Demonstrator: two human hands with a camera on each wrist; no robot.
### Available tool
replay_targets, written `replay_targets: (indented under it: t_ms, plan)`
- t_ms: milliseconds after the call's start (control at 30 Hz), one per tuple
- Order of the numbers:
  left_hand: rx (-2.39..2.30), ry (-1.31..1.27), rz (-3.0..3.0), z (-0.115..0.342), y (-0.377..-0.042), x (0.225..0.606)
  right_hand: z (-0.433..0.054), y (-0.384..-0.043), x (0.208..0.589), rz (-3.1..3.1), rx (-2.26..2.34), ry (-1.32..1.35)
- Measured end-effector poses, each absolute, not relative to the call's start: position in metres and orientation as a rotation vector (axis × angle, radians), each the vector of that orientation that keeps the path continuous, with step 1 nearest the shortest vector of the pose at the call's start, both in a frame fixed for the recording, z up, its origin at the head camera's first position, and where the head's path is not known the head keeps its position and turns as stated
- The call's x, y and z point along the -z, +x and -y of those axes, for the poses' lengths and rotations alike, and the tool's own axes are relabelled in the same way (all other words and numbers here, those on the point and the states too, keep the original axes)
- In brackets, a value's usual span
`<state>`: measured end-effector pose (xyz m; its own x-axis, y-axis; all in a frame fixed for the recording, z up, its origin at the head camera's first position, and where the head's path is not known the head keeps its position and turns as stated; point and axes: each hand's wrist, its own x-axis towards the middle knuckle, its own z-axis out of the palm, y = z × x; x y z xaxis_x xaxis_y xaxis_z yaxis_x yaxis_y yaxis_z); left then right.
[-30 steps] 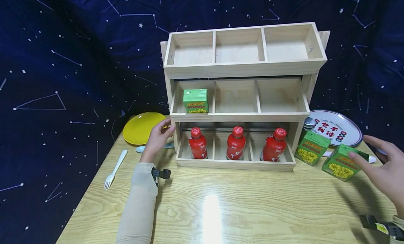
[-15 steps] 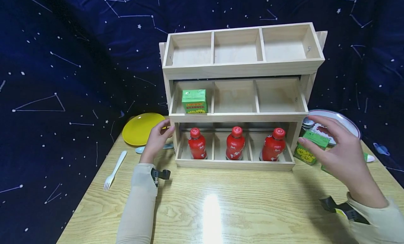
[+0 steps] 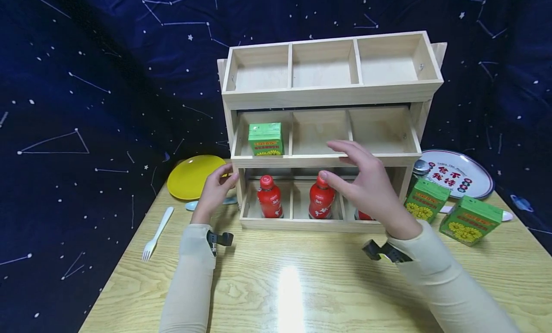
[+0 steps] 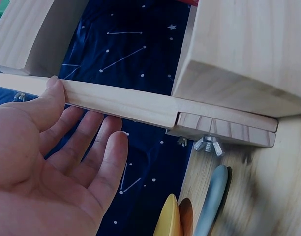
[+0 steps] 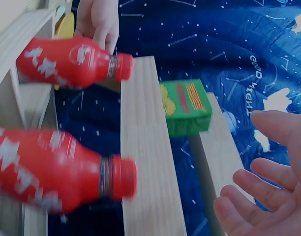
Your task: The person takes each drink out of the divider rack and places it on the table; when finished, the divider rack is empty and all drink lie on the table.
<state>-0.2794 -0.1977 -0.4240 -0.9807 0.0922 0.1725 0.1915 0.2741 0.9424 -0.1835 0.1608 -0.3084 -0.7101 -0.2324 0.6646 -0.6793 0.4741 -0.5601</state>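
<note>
A three-tier wooden rack [image 3: 319,159] stands on the table. My left hand [image 3: 217,190] holds its left side post [image 4: 135,101], thumb on one face and fingertips at the opposite edge. My right hand [image 3: 368,184], fingers spread and holding nothing, is in front of the rack's lower right half. In the head view its thumb overlaps the cap of the middle red bottle [image 3: 321,202], and the hand hides most of the right red bottle [image 3: 363,215]. Another red bottle [image 3: 270,201] stands in the bottom left compartment. A green drink carton [image 3: 266,139] sits in the middle tier's left compartment.
Two more green cartons, the nearer carton [image 3: 470,221] and the farther carton [image 3: 427,201], stand right of the rack, before a white plate [image 3: 478,172]. At left lie a yellow plate [image 3: 194,177], a white fork [image 3: 157,233] and a pale blue utensil [image 3: 191,205].
My right hand has moved left from beside the green cartons, past the rack's right end, to in front of the bottles. The left hand has stayed at the post.
</note>
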Motion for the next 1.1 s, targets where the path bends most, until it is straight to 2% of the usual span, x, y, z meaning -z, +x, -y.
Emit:
replay_targets:
  t_ms: [267, 600, 1100]
  plan:
    - [1.841, -0.276, 2.429, 0.195, -0.280, 0.423, -0.121, -0.214, 0.300, 2.225, -1.399, 0.766]
    - [1.835, -0.256, 2.438, 0.197, -0.279, 0.424, -0.077, -0.243, 0.294, 2.266, -1.399, 0.745]
    - [1.821, -0.278, 2.438, 0.198, -0.280, 0.425, -0.052, -0.259, 0.295, 2.217, -1.372, 0.730]
